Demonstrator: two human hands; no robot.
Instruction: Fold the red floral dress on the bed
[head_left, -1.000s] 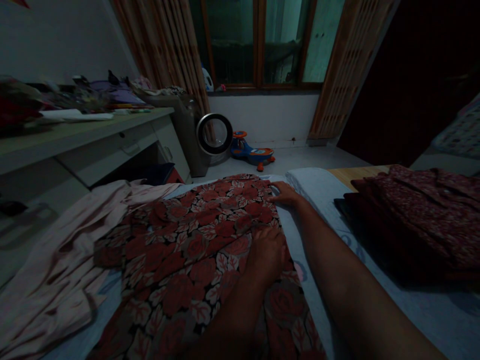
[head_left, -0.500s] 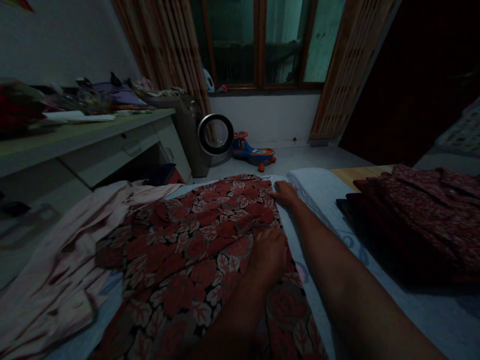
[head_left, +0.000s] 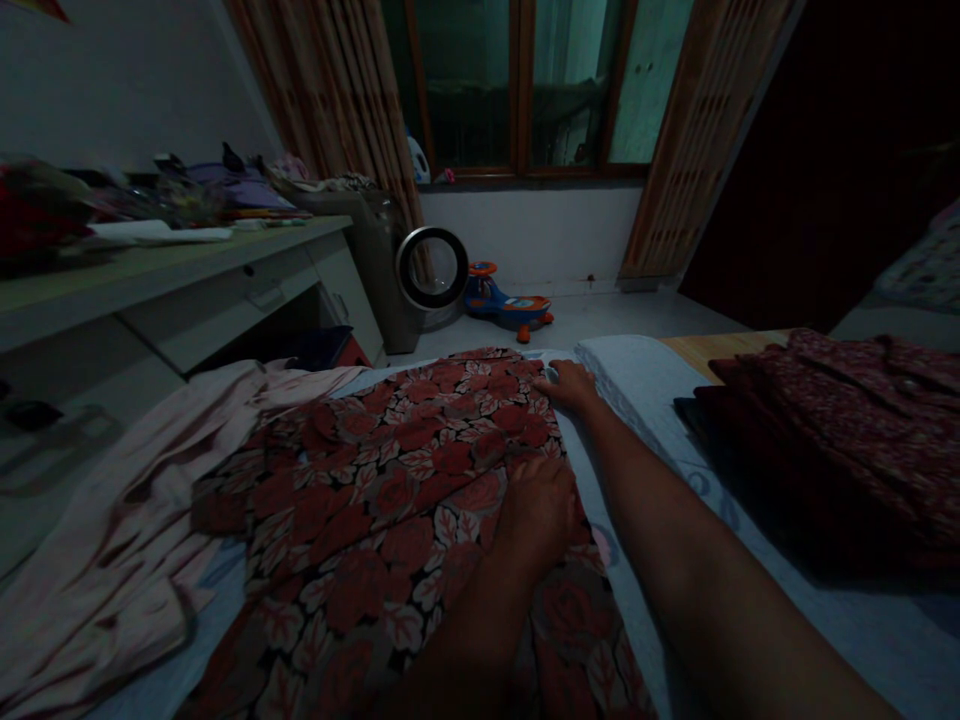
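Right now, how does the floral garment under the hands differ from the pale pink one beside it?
The floral garment is dark with red roses and lies spread flat; the pale pink garment is plain and rumpled. The left hand and right hand rest on the floral one; none touches the pink. Both lie on the bed.

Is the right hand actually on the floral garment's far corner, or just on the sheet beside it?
Touching. In the head view the right hand lies with its fingertips on the far right corner of the floral garment, no gap showing.

floral cloth [head_left: 390, 500] cut off below.
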